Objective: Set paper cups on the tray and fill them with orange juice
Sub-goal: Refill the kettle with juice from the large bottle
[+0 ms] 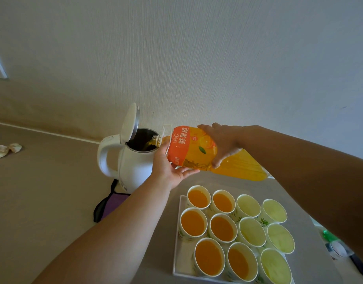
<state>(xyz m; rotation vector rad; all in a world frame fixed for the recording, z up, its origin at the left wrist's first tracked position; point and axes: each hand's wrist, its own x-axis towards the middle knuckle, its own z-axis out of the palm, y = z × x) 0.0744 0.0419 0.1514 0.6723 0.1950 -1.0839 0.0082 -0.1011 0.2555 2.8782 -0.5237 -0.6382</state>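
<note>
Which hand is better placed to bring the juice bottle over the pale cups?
Probably right. The right hand wraps the bottle from above, on the side of the pale cups; the left hand only props it from below with flat fingers.

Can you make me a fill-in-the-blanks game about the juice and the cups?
1. The bottle is tipped over the kettle, whose lid stands ____.
2. The kettle is coloured ____.
3. ____ cups on the tray hold orange juice.

Missing words: open; white; six.
</note>
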